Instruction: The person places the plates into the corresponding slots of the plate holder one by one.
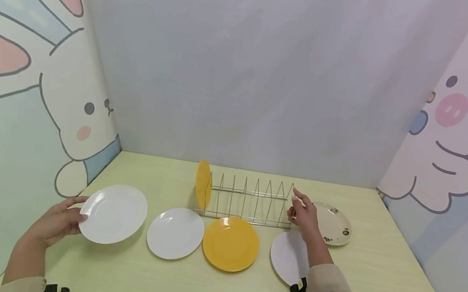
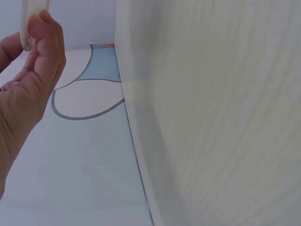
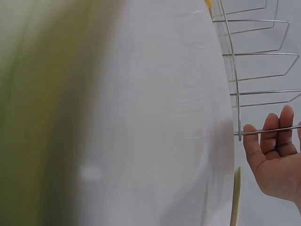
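Note:
At the left, my left hand (image 1: 59, 220) pinches the rim of a white plate (image 1: 114, 214), which is raised over the table and tilted. The left wrist view shows that plate's edge (image 2: 35, 9) between thumb and fingers. My right hand (image 1: 306, 218) grips the right end of a wire dish rack (image 1: 250, 220). In the right wrist view its fingers (image 3: 254, 146) curl round the end wire. A yellow plate (image 1: 203, 184) stands upright at the rack's left end.
In front of the rack lie a white plate (image 1: 175, 234), a yellow plate (image 1: 231, 244) and another white plate (image 1: 287, 256), partly under my right forearm. A cream patterned plate (image 1: 331, 225) lies right of the rack. Printed panels flank the table.

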### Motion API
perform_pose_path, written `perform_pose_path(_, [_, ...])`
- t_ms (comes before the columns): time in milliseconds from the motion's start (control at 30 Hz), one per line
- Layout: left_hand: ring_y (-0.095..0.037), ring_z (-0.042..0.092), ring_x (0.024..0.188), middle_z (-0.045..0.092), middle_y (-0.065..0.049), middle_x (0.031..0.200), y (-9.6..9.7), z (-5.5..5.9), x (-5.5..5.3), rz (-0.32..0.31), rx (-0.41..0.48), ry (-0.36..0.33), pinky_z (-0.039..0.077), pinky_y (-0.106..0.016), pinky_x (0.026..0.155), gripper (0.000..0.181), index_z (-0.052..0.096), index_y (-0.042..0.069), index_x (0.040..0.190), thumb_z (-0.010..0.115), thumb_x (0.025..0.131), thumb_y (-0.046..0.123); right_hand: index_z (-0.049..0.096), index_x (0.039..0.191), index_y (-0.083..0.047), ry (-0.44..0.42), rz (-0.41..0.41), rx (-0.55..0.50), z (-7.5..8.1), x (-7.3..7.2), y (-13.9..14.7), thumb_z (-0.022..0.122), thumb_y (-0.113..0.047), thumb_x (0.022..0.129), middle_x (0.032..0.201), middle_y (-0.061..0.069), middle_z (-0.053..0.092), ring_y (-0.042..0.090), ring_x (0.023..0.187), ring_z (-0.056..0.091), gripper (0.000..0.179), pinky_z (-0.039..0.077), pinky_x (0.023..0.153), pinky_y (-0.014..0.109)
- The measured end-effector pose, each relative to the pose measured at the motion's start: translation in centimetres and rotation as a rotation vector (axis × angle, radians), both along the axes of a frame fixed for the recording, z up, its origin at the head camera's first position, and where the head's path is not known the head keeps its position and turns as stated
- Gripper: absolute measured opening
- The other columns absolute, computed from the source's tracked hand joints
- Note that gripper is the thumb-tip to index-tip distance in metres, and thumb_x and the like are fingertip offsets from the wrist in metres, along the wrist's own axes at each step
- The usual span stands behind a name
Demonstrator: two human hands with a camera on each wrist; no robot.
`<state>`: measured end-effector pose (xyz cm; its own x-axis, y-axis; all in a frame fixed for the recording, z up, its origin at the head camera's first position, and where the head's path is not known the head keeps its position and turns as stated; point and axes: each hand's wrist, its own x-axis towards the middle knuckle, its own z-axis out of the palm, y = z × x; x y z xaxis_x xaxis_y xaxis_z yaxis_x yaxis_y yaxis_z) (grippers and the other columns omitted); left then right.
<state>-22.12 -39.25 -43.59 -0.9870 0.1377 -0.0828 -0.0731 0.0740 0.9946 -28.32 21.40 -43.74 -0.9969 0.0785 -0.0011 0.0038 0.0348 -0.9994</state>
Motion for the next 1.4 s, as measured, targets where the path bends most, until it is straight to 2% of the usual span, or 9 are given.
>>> perform_pose_path(133, [-0.022,0.061,0.073,0.063,-0.003,0.095,0.1,0.3,-0.1,-0.001,0.014,0.012,0.053,-0.035,0.063,0.040,0.047,0.022,0.116,0.056,0.087,-0.005,0.033,0.145,-0.010,-0.013,-0.013,0.000,-0.3,-0.3,0.0,0.042,-0.018,0.100,0.075,0.017,0.052,0.023,0.067,0.053,0.046,0.049,0.069,0.041])
perform_pose_path(267, [-0.022,0.061,0.074,0.062,-0.003,0.096,0.0,0.0,-0.2,-0.012,0.031,0.006,0.053,-0.035,0.063,0.040,0.048,0.024,0.114,0.056,0.087,-0.005,0.036,0.144,-0.014,-0.009,-0.033,0.004,-1.4,-1.0,0.2,0.044,-0.023,0.100,0.073,0.013,0.053,0.020,0.066,0.053,0.046,0.049,0.068,0.039])
perform_pose_path(467, [-0.021,0.061,0.074,0.062,-0.004,0.095,0.3,-0.3,-0.1,0.024,0.026,0.000,0.053,-0.033,0.063,0.040,0.048,0.024,0.114,0.055,0.087,-0.006,0.037,0.144,-0.017,0.008,-0.046,0.016,-2.4,-1.5,0.4,0.045,-0.029,0.099,0.071,0.007,0.052,0.016,0.065,0.052,0.047,0.049,0.066,0.035])
perform_pose_path(600, [-0.019,0.060,0.071,0.061,-0.003,0.092,1.5,-0.1,0.3,0.097,-0.012,-0.013,0.053,-0.032,0.062,0.041,0.042,0.009,0.124,0.054,0.088,-0.006,0.037,0.143,-0.017,0.011,-0.040,0.011,-2.2,-1.5,0.4,0.046,-0.029,0.099,0.071,0.008,0.052,0.016,0.065,0.052,0.047,0.049,0.065,0.035])
perform_pose_path(733, [-0.017,0.059,0.068,0.061,-0.002,0.086,3.1,0.5,0.5,0.188,0.000,-0.039,0.052,-0.030,0.062,0.051,0.028,-0.004,0.132,0.053,0.088,-0.006,0.036,0.144,-0.018,0.012,-0.026,0.012,-1.9,-1.5,0.5,0.044,-0.030,0.099,0.072,0.010,0.053,0.018,0.064,0.052,0.047,0.049,0.067,0.038])
perform_pose_path(933, [-0.014,0.059,0.066,0.059,0.002,0.081,5.1,1.7,0.7,0.306,0.088,-0.071,0.052,-0.029,0.061,0.043,0.035,0.004,0.127,0.051,0.088,-0.006,0.037,0.143,-0.016,-0.008,-0.028,-0.034,-1.6,-1.5,0.5,0.042,-0.026,0.100,0.071,0.011,0.054,0.020,0.064,0.053,0.045,0.049,0.067,0.041])
perform_pose_path(1100, [-0.013,0.060,0.069,0.060,0.003,0.082,6.3,2.2,0.9,0.350,0.174,-0.061,0.053,-0.029,0.063,0.040,0.040,0.014,0.119,0.050,0.088,-0.008,0.037,0.143,-0.014,-0.016,-0.029,-0.054,-1.6,-1.4,0.6,0.039,-0.023,0.100,0.070,0.011,0.053,0.021,0.062,0.052,0.044,0.048,0.066,0.042])
perform_pose_path(1267, [-0.012,0.060,0.070,0.059,0.003,0.083,7.8,2.5,0.8,0.413,0.213,-0.059,0.052,-0.028,0.064,0.040,0.041,0.020,0.115,0.048,0.089,-0.009,0.036,0.143,-0.013,-0.012,-0.027,-0.059,-1.6,-1.2,0.6,0.038,-0.021,0.100,0.070,0.010,0.053,0.021,0.062,0.053,0.044,0.048,0.067,0.044])
perform_pose_path(1400, [-0.011,0.059,0.071,0.058,0.003,0.084,9.0,2.6,0.7,0.462,0.237,-0.069,0.051,-0.025,0.065,0.041,0.040,0.020,0.119,0.046,0.089,-0.008,0.036,0.143,-0.013,-0.010,-0.025,-0.064,-1.6,-1.1,0.6,0.038,-0.020,0.100,0.070,0.010,0.054,0.022,0.063,0.053,0.044,0.048,0.069,0.045])
